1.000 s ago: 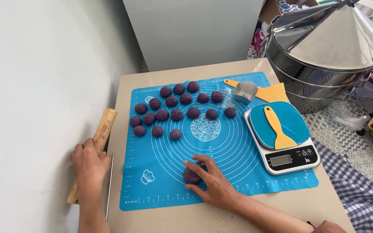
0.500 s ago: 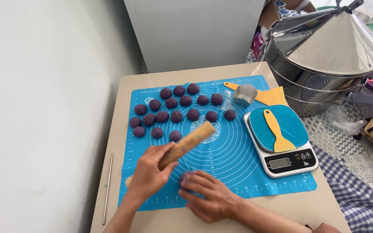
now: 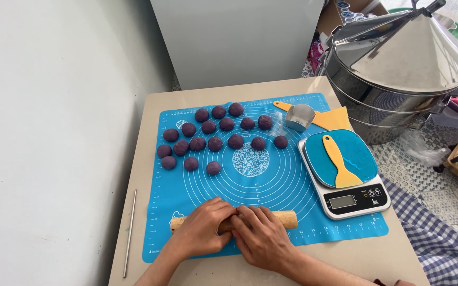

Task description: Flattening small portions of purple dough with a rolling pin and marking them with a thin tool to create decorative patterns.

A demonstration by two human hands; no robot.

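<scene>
A wooden rolling pin [image 3: 286,219] lies across the near part of a blue silicone baking mat [image 3: 271,185]. My left hand [image 3: 200,232] and my right hand [image 3: 261,237] both press down on top of the pin, side by side, fingers curled over it. Whatever lies under the pin is hidden by my hands. Several purple dough balls [image 3: 216,143] sit in rows at the far left of the mat.
A kitchen scale [image 3: 345,198] with a blue plate and a yellow scraper [image 3: 337,167] stands at the right. A metal measuring cup [image 3: 299,116] and an orange scraper [image 3: 332,119] lie behind it. A thin metal rod [image 3: 129,232] lies left of the mat. A large steel steamer [image 3: 398,74] stands at back right.
My left hand took the rolling pin from the table's left edge and carried it over the mat. Now it lies flat near the front edge with both hands pressing on it.
</scene>
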